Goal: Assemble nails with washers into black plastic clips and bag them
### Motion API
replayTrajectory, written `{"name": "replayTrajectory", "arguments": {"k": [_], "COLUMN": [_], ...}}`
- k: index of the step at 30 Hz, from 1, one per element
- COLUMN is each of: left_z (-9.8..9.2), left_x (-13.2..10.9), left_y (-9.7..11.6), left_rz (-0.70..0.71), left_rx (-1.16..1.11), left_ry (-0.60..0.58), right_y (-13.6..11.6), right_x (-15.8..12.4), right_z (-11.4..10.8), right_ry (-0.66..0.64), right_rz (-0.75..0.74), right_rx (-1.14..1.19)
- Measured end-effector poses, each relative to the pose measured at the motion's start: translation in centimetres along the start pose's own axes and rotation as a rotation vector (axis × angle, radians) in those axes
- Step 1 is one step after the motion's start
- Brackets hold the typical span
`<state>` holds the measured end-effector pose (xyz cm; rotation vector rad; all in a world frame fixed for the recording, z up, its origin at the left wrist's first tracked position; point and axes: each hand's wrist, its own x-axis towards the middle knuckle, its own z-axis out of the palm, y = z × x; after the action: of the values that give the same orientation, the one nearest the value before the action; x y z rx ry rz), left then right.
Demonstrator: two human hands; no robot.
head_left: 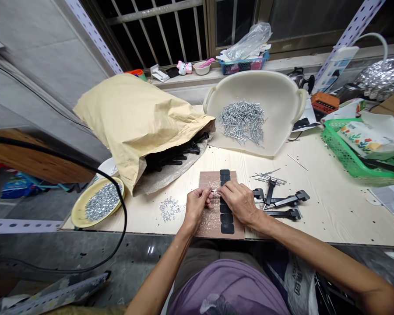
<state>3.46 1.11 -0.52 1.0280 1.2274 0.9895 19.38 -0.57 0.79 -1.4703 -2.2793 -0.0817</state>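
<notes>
Above the brown board (206,225), my left hand (197,204) and my right hand (239,200) meet with their fingertips pinched. Between them shows a thin silver metal pin (214,190), which both hands grip; anything small on its ends is hidden. A row of black rounded pads (227,218) runs down the board, partly under my right hand. Left of the board lies a scatter of tiny metal pieces (170,209). To the right are several black plastic parts with metal rods (285,203), and behind them some loose thin rods (269,176).
A yellow bowl (77,214) of small metal pieces stands at the table's left edge. Behind it, a paper sack (134,113) spills black parts. A white basin (279,105) holds many metal pins. A green basket (338,153) stands at right, and a black cable (124,210) hangs at left.
</notes>
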Motion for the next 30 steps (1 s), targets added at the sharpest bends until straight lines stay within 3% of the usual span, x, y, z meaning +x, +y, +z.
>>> {"name": "replayTrajectory", "arguments": {"k": [4, 7, 9, 14, 25, 30], "left_z": [0.1, 0.0, -0.2, -0.3, -1.5, -1.7], "left_x": [-0.5, -0.7, -0.6, 0.2, 0.6, 0.7], "left_y": [0.6, 0.8, 0.8, 0.3, 0.2, 0.4], "left_rz": [0.087, 0.179, 0.154, -0.127, -0.114, -0.095], "left_rx": [0.146, 0.252, 0.255, 0.015, 0.078, 0.135], "left_ry": [0.043, 0.076, 0.039, -0.063, -0.181, -0.192], "right_y": [0.6, 0.9, 1.0, 1.0, 1.1, 1.2], "right_x": [0.2, 0.2, -0.1, -0.6, -0.8, -0.8], "right_z": [0.1, 0.0, -0.2, -0.6, -0.2, -0.3], "right_ry": [-0.061, -0.098, -0.071, -0.029, -0.04, -0.113], "right_rz": [0.169, 0.194, 0.115, -0.14, -0.088, -0.056], "right_rx": [0.276, 0.398, 0.292, -0.077, 0.015, 0.069]}}
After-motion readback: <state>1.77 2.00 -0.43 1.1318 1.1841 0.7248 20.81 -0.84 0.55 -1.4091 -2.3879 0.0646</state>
